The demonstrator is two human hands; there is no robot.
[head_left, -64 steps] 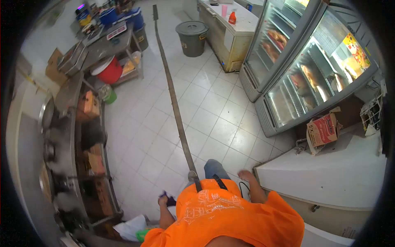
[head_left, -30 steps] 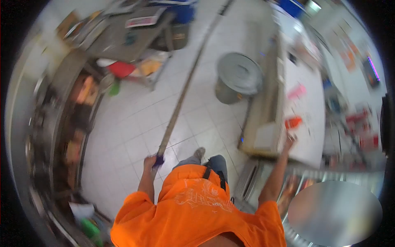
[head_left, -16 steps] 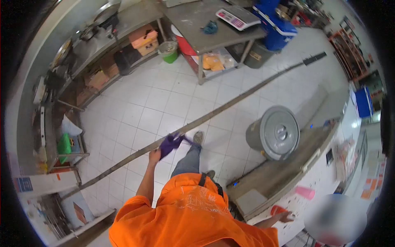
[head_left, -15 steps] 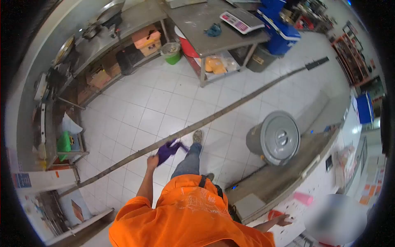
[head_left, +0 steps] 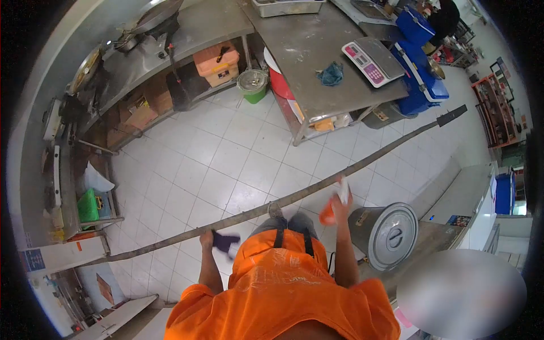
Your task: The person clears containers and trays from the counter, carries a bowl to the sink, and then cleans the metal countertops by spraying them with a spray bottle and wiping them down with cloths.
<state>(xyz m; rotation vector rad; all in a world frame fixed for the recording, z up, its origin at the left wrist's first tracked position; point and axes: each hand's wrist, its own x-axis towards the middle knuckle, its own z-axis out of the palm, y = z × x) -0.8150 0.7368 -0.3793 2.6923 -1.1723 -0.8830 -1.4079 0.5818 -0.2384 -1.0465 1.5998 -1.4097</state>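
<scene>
At my left side, my left hand point(head_left: 207, 240) is closed around a dark purple cloth point(head_left: 226, 242), which hangs out to the right of my fingers. My right hand point(head_left: 341, 211) is raised in front of me, gripping an orange-red and white item point(head_left: 327, 215). Its orange part sticks out left of the hand and its white part shows above; motion blur hides its exact kind. Close to the right hand stands a large grey bin point(head_left: 366, 225) with its round lid point(head_left: 395, 236) on.
A long dark strip point(head_left: 255, 212) crosses the tiled floor by my feet. Ahead, a steel table point(head_left: 306, 51) carries a scale point(head_left: 374, 61) and a blue-green cloth point(head_left: 330, 74). A lidded green bucket point(head_left: 253, 93) stands left of it. A steel counter point(head_left: 198, 28) lines the left wall.
My right hand has left the counter at the right and come forward, carrying the orange-red and white item. My left hand still holds the purple cloth, slightly lower. My view has turned.
</scene>
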